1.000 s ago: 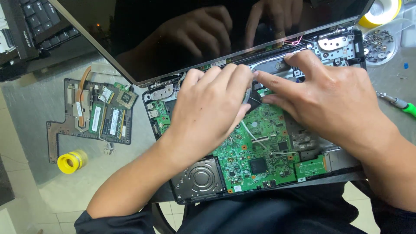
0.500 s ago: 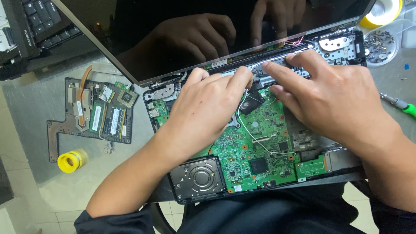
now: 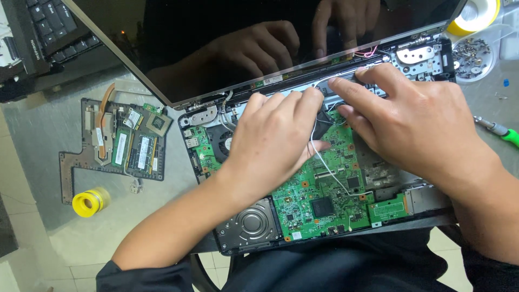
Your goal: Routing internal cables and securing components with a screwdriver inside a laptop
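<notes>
An opened laptop rests on my lap with its green motherboard point(image 3: 319, 200) bare and its dark screen point(image 3: 227, 43) tilted back. My left hand point(image 3: 270, 140) lies palm down on the board, fingertips at the hinge strip point(image 3: 303, 86), thumb by a thin white wire point(image 3: 330, 173). My right hand point(image 3: 416, 119) lies beside it, fingers spread and pressing along the same strip near the right hinge point(image 3: 416, 54). Whether either hand pinches the wire is hidden. A silver hard drive point(image 3: 251, 224) sits at the front left corner.
On the glass table to the left lie a second circuit board point(image 3: 119, 143) with memory sticks and a yellow tape roll point(image 3: 89, 203). A black keyboard point(image 3: 48, 27) is far left. At right are another tape roll point(image 3: 476, 16), a dish of screws point(image 3: 473, 57), a green-handled screwdriver point(image 3: 500, 132).
Both hands slid toward the hinge strip and apart a little; the dark area under the fingers near the fan now shows, and the white wire is more exposed.
</notes>
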